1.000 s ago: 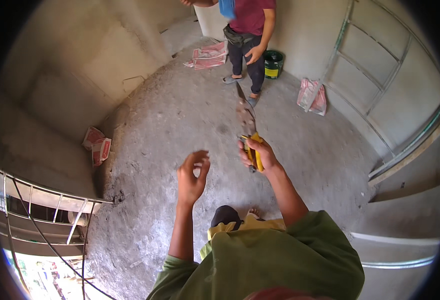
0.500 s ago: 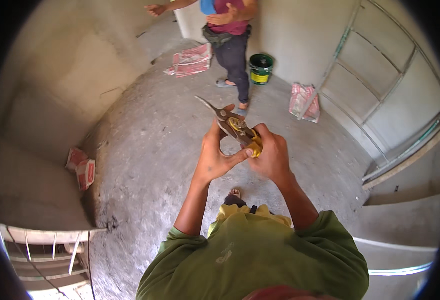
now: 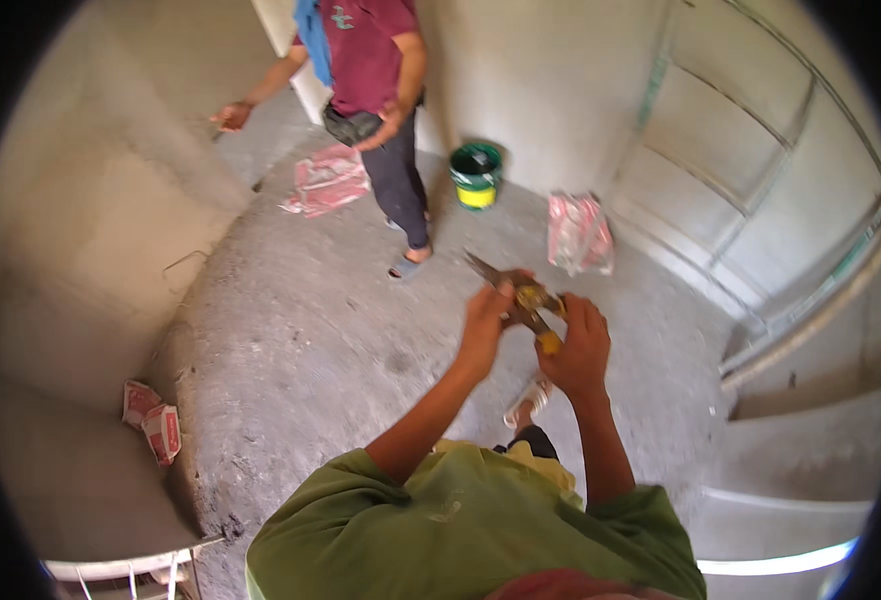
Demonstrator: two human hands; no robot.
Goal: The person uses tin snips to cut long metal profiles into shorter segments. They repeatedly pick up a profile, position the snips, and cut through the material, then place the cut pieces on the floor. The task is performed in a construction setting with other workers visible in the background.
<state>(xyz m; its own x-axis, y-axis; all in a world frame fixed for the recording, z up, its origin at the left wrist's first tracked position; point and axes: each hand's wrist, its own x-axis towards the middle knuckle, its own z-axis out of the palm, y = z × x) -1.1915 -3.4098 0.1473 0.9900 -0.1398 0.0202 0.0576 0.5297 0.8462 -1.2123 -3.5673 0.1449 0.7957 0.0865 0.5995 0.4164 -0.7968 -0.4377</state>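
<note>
In front of me I hold a pair of tin snips (image 3: 528, 297) with dark metal jaws and yellow handles. Its pointed jaws aim up and to the left, away from my body. My left hand (image 3: 482, 325) is closed around the part near the pivot and jaws. Around the yellow handle ends, my right hand (image 3: 577, 350) is closed. The two handles stand spread apart. Part of the tool is hidden behind my fingers.
A person (image 3: 375, 90) in a maroon shirt stands ahead on the left, both arms out. A green bucket (image 3: 476, 178) and crumpled red-and-white sacks (image 3: 578, 232) lie by the wall. A metal frame (image 3: 735, 195) leans at the right. More bags (image 3: 160, 430) lie at the left.
My hands and the snips have moved right and slightly lower in the view, and the handles look wider apart. The other person shows further left. My view has shifted, and a foot has stepped forward.
</note>
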